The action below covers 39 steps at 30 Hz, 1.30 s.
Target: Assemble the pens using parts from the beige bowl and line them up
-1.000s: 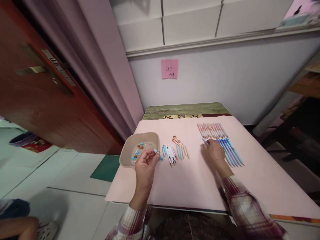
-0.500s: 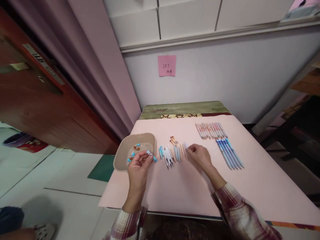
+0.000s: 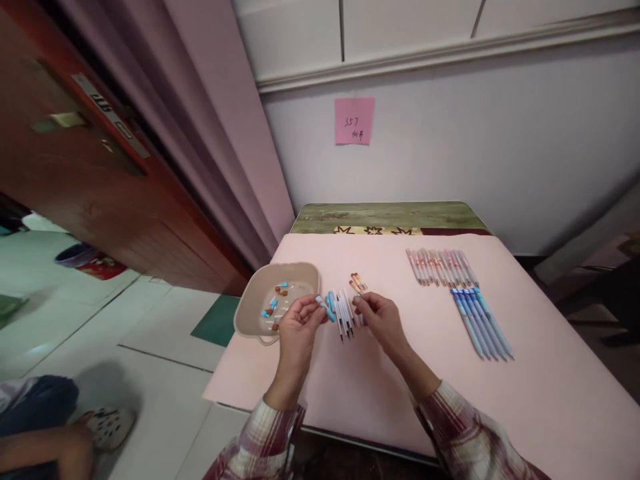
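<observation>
My left hand (image 3: 300,323) pinches a light-blue pen part (image 3: 330,313) just past the right rim of the beige basin (image 3: 316,275). Beside it on the pink table cover lie blue pen parts (image 3: 330,297) and several white pen refills (image 3: 343,310) with dark tips. My right hand (image 3: 381,320) is at the right side of these refills, thumb and fingers pinched together. Whatever they hold, if anything, is too small to make out. This hand covers most of the pen barrels under it. Orange-brown pen parts (image 3: 357,283) lie behind its fingertips.
Blue and brown small parts (image 3: 270,310) lie in the basin. To the right are a row of clear pens with pinkish marks (image 3: 443,268) and several blue pens (image 3: 481,327). Another person's leg and clog (image 3: 107,427) show at lower left.
My right hand has moved left, from beyond the pen barrels to the refills, nearer my left hand. My left hand still holds the blue pen part. The camera view has shifted somewhat.
</observation>
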Each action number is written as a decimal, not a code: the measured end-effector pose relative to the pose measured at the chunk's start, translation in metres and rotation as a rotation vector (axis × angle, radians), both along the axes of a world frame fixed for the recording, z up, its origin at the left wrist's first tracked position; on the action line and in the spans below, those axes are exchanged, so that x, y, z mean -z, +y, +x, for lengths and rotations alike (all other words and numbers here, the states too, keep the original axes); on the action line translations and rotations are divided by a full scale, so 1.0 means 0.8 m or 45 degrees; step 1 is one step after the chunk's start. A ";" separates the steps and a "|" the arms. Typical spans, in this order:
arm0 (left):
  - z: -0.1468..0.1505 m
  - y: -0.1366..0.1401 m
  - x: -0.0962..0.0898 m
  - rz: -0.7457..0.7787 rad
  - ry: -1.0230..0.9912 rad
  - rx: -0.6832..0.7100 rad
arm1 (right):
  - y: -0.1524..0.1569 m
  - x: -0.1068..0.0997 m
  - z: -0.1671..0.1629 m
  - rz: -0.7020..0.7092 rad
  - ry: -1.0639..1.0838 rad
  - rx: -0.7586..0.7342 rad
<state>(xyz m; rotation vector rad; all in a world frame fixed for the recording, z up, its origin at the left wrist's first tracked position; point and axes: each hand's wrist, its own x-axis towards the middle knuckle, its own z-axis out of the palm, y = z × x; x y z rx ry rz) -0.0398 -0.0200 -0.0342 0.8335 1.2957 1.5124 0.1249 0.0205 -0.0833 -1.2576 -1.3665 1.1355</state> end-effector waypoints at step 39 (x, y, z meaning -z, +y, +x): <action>-0.182 0.030 -0.022 -0.264 1.627 0.083 | -0.011 0.034 -0.007 -0.242 0.748 0.023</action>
